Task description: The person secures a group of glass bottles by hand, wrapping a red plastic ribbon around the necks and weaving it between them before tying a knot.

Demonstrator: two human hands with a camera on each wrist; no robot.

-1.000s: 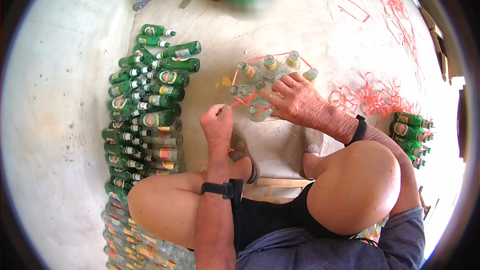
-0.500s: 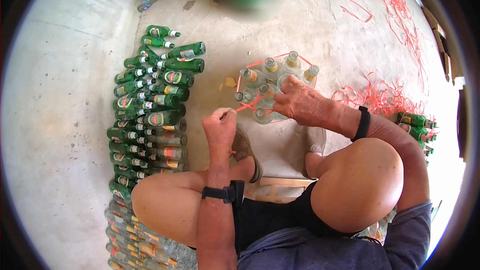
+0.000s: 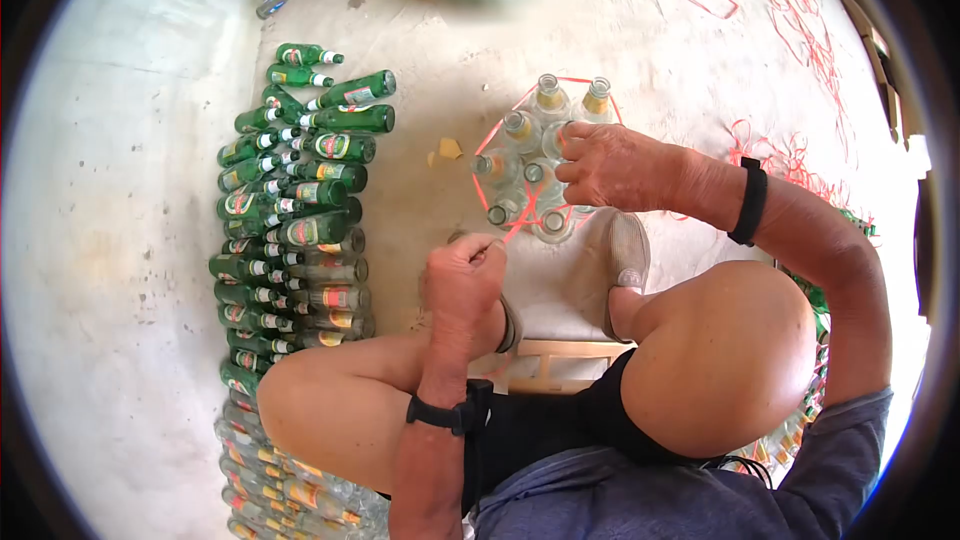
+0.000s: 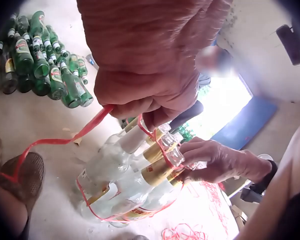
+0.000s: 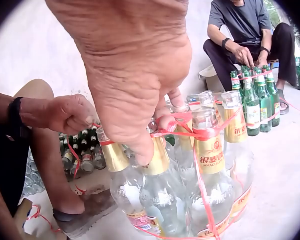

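Observation:
Several clear glass bottles [image 3: 495, 166] with gold neck foil stand upright in a tight bundle on the floor between the feet. A red plastic strap [image 5: 204, 192] loops round their bodies and crosses over the necks. My left hand [image 3: 465, 285] pinches one end of the strap [image 4: 87, 128], pulled out toward the near left of the bundle. My right hand [image 3: 628, 172] reaches over the bundle's right side. In the right wrist view its thumb and fingers grip a bottle neck [image 5: 159, 161], partly covered by the hand.
Rows of green bottles [image 3: 330, 147] lie stacked along the left, with clear bottles [image 3: 290, 485] nearer. Tangled red strap [image 3: 785, 0] lies at the right. Across the floor, a seated person [image 5: 245, 30] handles strapped green bottles [image 5: 260, 102]. A wooden stool [image 3: 555, 352] is beneath me.
The bottle bundle has turned counterclockwise in the head view, its left side coming nearer. My left hand has moved right and closer to me, still pinching the strap. My right hand stays on the bundle.

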